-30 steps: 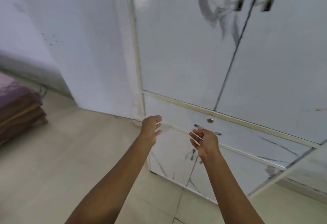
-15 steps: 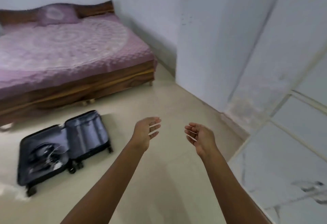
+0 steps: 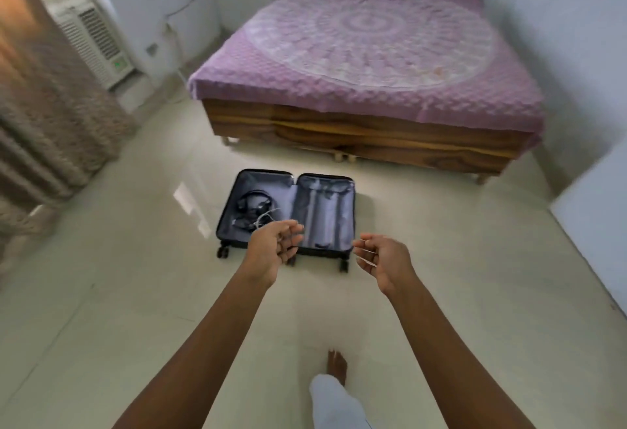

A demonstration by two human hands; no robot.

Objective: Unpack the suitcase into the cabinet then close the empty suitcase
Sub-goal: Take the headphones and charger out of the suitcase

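A dark suitcase (image 3: 325, 211) lies open flat on the pale floor in front of the bed. Its left half holds black headphones (image 3: 253, 203) and a white cable (image 3: 266, 217); its right half shows only grey lining. My left hand (image 3: 276, 248) hovers open at the suitcase's near edge, palm turned inward, holding nothing. Just right of the suitcase's near corner, my right hand (image 3: 380, 260) is open too, fingers loosely curled and empty. The cabinet is out of view.
A wooden bed (image 3: 366, 137) with a purple cover stands behind the suitcase. A brown curtain (image 3: 44, 116) and a white air cooler (image 3: 95, 42) are at the left. A white wall corner (image 3: 590, 225) juts in at the right. My bare foot (image 3: 336, 366) is on the floor below.
The view has swung left from the white cabinet doors across the room to the bed and suitcase, which is now centred. Both hands stay raised, open and empty.
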